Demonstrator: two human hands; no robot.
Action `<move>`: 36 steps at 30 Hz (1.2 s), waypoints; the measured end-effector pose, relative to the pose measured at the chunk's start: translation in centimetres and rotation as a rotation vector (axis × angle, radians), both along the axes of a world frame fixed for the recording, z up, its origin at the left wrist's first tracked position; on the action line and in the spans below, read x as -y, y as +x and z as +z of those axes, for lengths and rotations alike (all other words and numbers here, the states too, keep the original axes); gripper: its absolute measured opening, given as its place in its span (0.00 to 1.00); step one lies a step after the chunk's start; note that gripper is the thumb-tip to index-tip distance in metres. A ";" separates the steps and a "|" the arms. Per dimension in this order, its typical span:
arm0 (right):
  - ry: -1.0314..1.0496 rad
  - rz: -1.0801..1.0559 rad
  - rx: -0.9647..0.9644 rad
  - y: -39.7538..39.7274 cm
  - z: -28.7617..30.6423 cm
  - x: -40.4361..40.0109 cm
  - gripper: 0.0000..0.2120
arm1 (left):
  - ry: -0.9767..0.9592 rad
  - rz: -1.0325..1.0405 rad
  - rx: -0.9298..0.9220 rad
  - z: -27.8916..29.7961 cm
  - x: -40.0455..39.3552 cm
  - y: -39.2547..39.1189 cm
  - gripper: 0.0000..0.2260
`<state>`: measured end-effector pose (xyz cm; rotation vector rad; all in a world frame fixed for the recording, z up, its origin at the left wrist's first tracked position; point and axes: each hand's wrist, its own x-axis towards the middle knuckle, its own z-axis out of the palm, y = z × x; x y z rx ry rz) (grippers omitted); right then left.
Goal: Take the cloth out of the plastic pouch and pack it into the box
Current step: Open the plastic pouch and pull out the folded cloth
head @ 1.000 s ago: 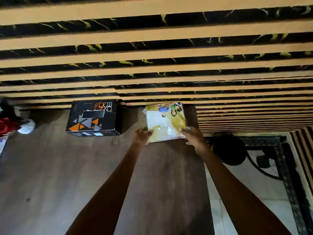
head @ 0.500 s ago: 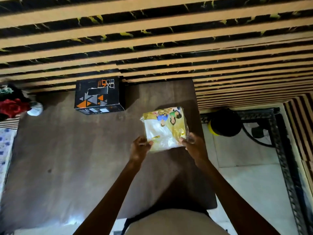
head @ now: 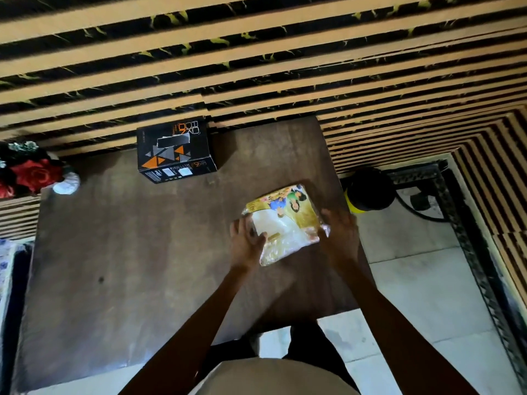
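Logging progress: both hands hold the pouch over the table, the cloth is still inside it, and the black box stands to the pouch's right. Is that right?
Not quite: the head view shows the box to the left of the pouch, farther back near the wall. Otherwise correct: left hand and right hand hold it over the table, cloth still inside.

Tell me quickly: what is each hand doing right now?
Left hand: holds the plastic pouch by its left edge.
Right hand: holds the pouch's right edge.
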<state>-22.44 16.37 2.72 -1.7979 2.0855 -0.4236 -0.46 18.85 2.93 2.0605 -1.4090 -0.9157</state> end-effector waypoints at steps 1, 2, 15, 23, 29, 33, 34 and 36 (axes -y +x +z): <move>-0.079 0.053 -0.035 0.4 0.3 -0.2 0.19 | -0.002 -0.055 0.017 0.5 0.3 -0.1 0.28; -0.117 0.105 -0.063 0.9 0.7 -0.3 0.18 | 0.009 -0.113 0.057 0.5 0.7 -0.2 0.30; 0.296 0.108 -0.129 4.5 0.3 2.6 0.10 | 0.106 -0.601 0.538 -1.4 2.4 -1.0 0.30; 0.118 0.269 0.199 -0.6 1.4 0.5 0.06 | 0.123 -0.494 0.514 -0.4 2.9 -2.9 0.27; 0.102 0.375 0.154 -4.0 -0.3 -1.5 0.06 | 0.038 -0.420 0.037 0.8 0.6 -4.6 0.12; 0.021 0.374 0.197 -4.5 -0.8 -2.3 0.19 | 0.111 -0.546 0.068 0.4 -2.0 -5.4 0.05; 0.045 0.379 0.186 -4.5 -0.3 -2.5 0.20 | 0.093 -0.509 0.061 0.2 -2.3 -5.5 0.03; 0.045 0.380 0.208 -4.6 0.2 -3.0 0.18 | 0.115 -0.406 0.008 0.3 -2.8 -6.0 0.03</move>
